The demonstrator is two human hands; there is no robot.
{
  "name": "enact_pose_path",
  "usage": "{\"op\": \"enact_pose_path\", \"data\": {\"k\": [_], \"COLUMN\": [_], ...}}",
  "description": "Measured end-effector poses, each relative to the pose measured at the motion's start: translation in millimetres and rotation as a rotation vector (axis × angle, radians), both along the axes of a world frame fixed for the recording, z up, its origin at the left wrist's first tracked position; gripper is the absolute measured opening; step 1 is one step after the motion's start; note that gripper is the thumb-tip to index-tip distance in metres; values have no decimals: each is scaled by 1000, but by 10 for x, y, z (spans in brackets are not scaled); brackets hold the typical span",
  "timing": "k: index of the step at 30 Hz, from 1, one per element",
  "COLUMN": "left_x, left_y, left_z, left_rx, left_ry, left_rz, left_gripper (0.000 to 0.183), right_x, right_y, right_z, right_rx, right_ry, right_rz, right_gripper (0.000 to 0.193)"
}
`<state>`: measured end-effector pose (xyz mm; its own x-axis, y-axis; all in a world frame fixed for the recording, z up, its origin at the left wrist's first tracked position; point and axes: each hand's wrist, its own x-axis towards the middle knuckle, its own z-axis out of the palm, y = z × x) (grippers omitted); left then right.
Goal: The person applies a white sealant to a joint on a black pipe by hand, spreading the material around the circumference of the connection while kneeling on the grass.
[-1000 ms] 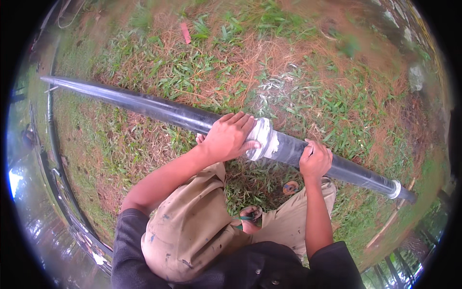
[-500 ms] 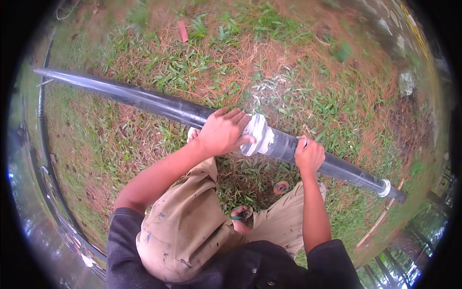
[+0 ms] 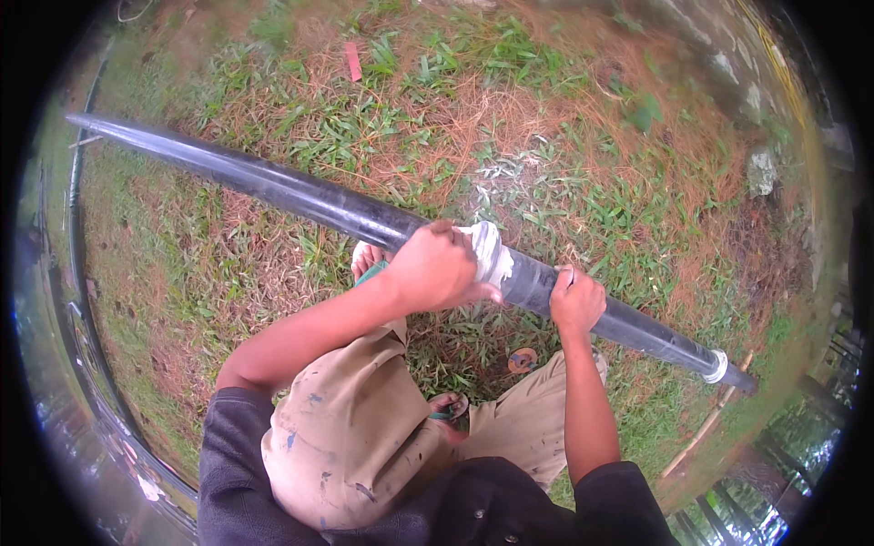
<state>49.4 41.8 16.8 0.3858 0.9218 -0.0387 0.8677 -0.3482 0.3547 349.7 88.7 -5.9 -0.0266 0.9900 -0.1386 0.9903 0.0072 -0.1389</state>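
A long black pipe (image 3: 300, 194) slants across the view, its left end farther off and its right end nearer. Around its middle, a white, smeared band (image 3: 492, 256) wraps a joint. My left hand (image 3: 439, 267) is closed over the pipe just left of that band, covering part of it, with the thumb pointing right along the near side. To the right of the joint, my right hand (image 3: 577, 300) grips the pipe with curled fingers. A second white ring (image 3: 718, 367) circles the pipe close to its right end.
Grass and dry pine needles cover the ground. A small round brown disc (image 3: 523, 360) lies by my right leg, and a red strip (image 3: 353, 61) lies farther out. A thin stick (image 3: 706, 430) is under the pipe's right end. Dark tubing (image 3: 75, 218) runs along the left.
My left hand's fingers, stretched over the pipe before, have curled round it as the hand turned. My right hand and the pipe's right end have shifted slightly left in view.
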Motion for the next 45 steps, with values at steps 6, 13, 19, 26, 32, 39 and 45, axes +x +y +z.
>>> {"op": "enact_pose_path", "data": {"k": [6, 13, 19, 26, 32, 39, 45], "left_x": [-43, -85, -126, -131, -162, -201, -246], "left_y": [211, 419, 193, 49, -115, 68, -227], "left_z": [243, 124, -32, -50, -106, -51, -99], "left_rx": [-256, -399, -35, 106, 189, 23, 401], "left_ry": [92, 58, -68, -160, -243, -261, -233], "left_rz": [-10, 49, 42, -11, 28, 184, 8], "left_gripper": [81, 86, 80, 74, 75, 63, 69], "right_x": [-49, -27, -85, 17, -22, -52, -13], "right_y": [90, 58, 68, 108, 165, 98, 23], "right_z": [-9, -16, -4, -31, 13, -3, -62], "right_rx": [-106, -55, -63, -116, -148, -61, -9], "right_ry": [-65, -33, -59, -113, -82, -22, 7], "right_rz": [-8, 7, -2, -3, -26, 10, 42], "right_gripper": [42, 44, 43, 43, 42, 38, 34]}}
